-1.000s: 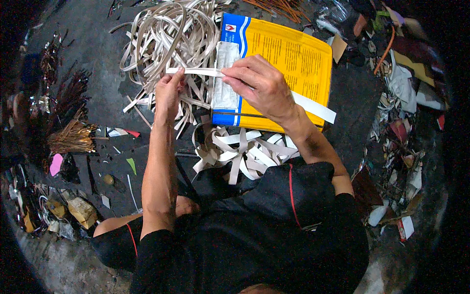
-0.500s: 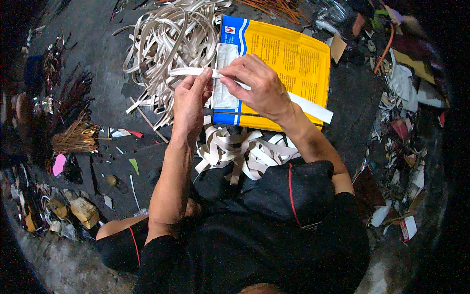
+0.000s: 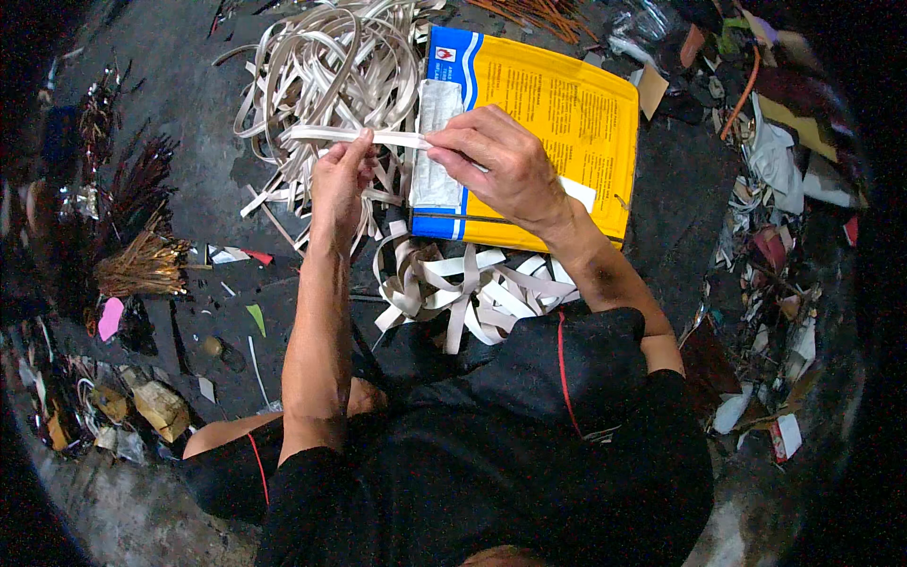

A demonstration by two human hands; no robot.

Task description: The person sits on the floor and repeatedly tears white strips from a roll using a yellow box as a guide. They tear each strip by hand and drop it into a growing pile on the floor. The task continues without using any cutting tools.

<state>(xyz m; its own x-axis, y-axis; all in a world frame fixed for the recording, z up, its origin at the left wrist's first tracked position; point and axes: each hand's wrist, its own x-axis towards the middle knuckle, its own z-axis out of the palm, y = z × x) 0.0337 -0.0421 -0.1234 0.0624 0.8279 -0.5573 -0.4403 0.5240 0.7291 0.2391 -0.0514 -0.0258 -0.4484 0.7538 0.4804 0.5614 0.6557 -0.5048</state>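
A white flat strip (image 3: 399, 140) runs between my two hands over the left part of a yellow and blue panel (image 3: 576, 104). My left hand (image 3: 342, 180) pinches it between thumb and fingers, and its folded-looking left part extends past that hand. At the panel's whitish pad (image 3: 436, 184), my right hand (image 3: 499, 163) pinches the strip with thumb and fingertips. A wider white tail shows beyond the right wrist. Behind my left hand lies a tangled heap of off-white strips (image 3: 326, 71). More loose white strips (image 3: 487, 288) lie near my lap.
A bundle of thin brown sticks (image 3: 146, 265) lies at left, with more orange-brown sticks (image 3: 534, 14) at the far edge. Scraps of paper and plastic (image 3: 779, 161) litter the right side. A pink scrap (image 3: 111, 318) and a green scrap (image 3: 257, 319) lie on the dark floor.
My left hand has slid left, away from the right hand, and a longer stretch of strip shows between them. The tail at right has drawn in leftward. My right hand stays almost in place.
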